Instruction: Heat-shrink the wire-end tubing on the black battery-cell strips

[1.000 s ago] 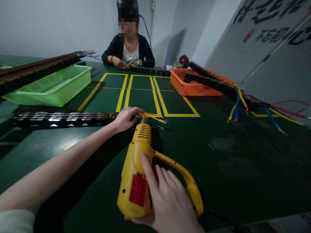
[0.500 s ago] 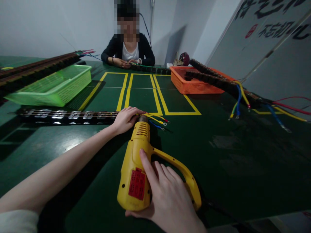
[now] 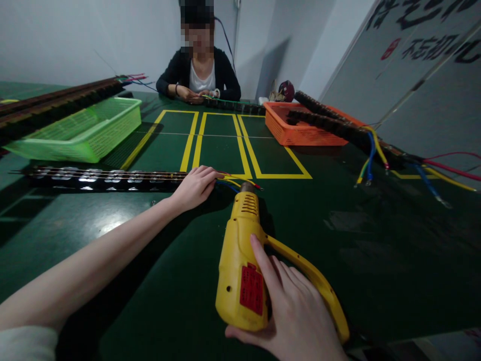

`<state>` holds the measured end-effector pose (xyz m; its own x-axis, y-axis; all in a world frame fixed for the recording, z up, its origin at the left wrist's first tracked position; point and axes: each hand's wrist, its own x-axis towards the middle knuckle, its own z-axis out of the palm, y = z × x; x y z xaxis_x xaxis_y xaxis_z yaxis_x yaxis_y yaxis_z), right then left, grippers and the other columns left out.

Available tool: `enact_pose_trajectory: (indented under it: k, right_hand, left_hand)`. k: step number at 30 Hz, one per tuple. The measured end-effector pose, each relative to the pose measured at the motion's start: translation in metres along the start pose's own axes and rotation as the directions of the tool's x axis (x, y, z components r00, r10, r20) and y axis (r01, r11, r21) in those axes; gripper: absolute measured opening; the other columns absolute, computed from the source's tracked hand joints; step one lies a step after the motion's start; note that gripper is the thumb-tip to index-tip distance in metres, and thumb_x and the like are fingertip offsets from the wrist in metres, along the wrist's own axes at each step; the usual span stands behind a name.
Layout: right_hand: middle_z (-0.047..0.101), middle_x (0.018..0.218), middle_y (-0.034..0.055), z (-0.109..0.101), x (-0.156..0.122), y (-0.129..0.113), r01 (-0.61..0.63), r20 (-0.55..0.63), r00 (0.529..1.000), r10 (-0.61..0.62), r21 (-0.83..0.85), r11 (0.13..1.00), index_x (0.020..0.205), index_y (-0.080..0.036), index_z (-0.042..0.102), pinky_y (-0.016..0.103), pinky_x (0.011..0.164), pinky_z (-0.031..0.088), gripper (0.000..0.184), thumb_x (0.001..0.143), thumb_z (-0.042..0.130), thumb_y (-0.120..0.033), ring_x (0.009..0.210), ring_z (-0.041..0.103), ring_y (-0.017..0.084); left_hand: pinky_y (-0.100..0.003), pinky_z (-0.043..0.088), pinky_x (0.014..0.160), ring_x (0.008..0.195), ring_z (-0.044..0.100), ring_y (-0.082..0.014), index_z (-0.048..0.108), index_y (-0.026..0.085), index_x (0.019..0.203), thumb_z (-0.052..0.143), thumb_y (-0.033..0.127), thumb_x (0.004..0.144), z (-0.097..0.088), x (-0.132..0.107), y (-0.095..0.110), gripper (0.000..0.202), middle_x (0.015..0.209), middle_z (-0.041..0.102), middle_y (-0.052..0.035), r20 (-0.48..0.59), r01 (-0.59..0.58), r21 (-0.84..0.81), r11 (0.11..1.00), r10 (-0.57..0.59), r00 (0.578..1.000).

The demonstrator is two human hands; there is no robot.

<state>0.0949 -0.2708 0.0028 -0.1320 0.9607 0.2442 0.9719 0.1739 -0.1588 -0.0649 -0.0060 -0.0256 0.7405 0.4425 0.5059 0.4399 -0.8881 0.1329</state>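
Your right hand (image 3: 293, 301) is closed around the rear of the yellow heat gun (image 3: 240, 245), index finger laid along its body, while your left hand (image 3: 197, 184) lies palm down, fingers bent, over the right end of the long dark strip (image 3: 105, 179); its fingertips' underside is hidden, so you cannot tell whether it pinches anything. The strip runs left to right across the tabletop (image 3: 376, 296), and its coloured wires (image 3: 237, 179) come out just to the right of your left hand. The gun's long axis points away from you, roughly square to the strip, with the nozzle (image 3: 247, 187) right at the wires, hiding part of them; whether it touches them is unclear. Your left hand is the nearer to the wires; your right sits well back toward you.
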Motion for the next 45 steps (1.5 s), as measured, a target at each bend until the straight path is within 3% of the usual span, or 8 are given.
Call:
enact_pose_trajectory:
  k: [6, 12, 18, 24, 34, 45]
  right_hand:
    - [0.066, 0.110, 0.0138, -0.002, 0.001, -0.001, -0.030, 0.010, 0.999, 0.030, 0.010, 0.999, 0.150, -0.016, 0.007, 0.042, 0.072, 0.055, 0.130, 0.053, 0.070, -0.076, 0.090, 0.066, 0.030]
    - [0.066, 0.111, 0.0141, -0.003, 0.001, 0.000, -0.018, 0.017, 1.000, 0.018, 0.010, 1.000, 0.150, -0.016, 0.006, 0.041, 0.070, 0.056, 0.130, 0.054, 0.069, -0.076, 0.089, 0.066, 0.030]
    - [0.066, 0.110, 0.0135, -0.003, 0.001, 0.000, -0.032, 0.036, 0.999, 0.031, 0.017, 0.999, 0.150, -0.017, 0.006, 0.042, 0.072, 0.056, 0.130, 0.053, 0.070, -0.076, 0.091, 0.066, 0.031]
    - [0.066, 0.110, 0.0142, -0.002, -0.001, -0.001, -0.028, 0.049, 0.998, 0.028, 0.014, 0.999, 0.150, -0.016, 0.004, 0.042, 0.073, 0.055, 0.129, 0.056, 0.064, -0.080, 0.091, 0.066, 0.031]
    - [0.066, 0.097, 0.0137, 0.008, 0.012, -0.020, -0.004, -0.006, 1.000, 0.005, 0.015, 1.000, 0.151, -0.014, 0.003, 0.041, 0.069, 0.054, 0.122, 0.064, 0.055, -0.082, 0.082, 0.065, 0.030]
    - [0.066, 0.096, 0.0152, 0.012, 0.028, -0.041, 0.038, 0.010, 0.999, -0.039, 0.017, 0.999, 0.151, -0.011, 0.003, 0.042, 0.069, 0.054, 0.136, 0.052, 0.070, -0.076, 0.078, 0.064, 0.029]
  left_hand:
    - [-0.038, 0.047, 0.087, 0.106, 0.052, -0.0232, 0.056, 0.014, 0.110, 0.036, 0.018, 0.092, 0.000, 0.000, 0.004, 0.027, 0.113, 0.050, -0.0139, -0.070, 0.010, -0.030, 1.000, -0.012, 0.997]
    - [-0.049, 0.040, 0.097, 0.113, 0.051, -0.0278, 0.056, 0.016, 0.111, 0.040, 0.027, 0.092, -0.001, 0.000, 0.003, 0.027, 0.124, 0.048, -0.0150, -0.043, 0.045, 0.151, 0.988, -0.039, 0.998]
    - [-0.037, 0.050, 0.083, 0.097, 0.057, -0.0237, 0.054, 0.014, 0.109, 0.042, 0.033, 0.091, -0.007, -0.001, -0.014, 0.029, 0.112, 0.053, -0.0135, 0.048, 0.020, 0.096, 0.995, -0.025, 0.999]
    - [-0.039, 0.049, 0.085, 0.098, 0.056, -0.0248, 0.052, 0.015, 0.110, 0.043, 0.027, 0.091, -0.008, -0.003, -0.021, 0.024, 0.108, 0.055, -0.0125, 0.069, -0.013, 0.103, 0.995, 0.006, 0.998]
    - [-0.038, 0.047, 0.081, 0.097, 0.054, -0.0252, 0.052, 0.015, 0.105, 0.041, 0.009, 0.084, 0.000, -0.003, 0.002, 0.024, 0.105, 0.056, -0.0108, 0.086, 0.016, 0.160, 0.987, -0.030, 0.996]
    - [-0.037, 0.045, 0.078, 0.092, 0.052, -0.0251, 0.051, 0.014, 0.102, 0.042, 0.019, 0.092, -0.002, 0.004, 0.013, 0.014, 0.100, 0.056, -0.0117, 0.146, 0.046, 0.240, 0.970, -0.083, 0.986]
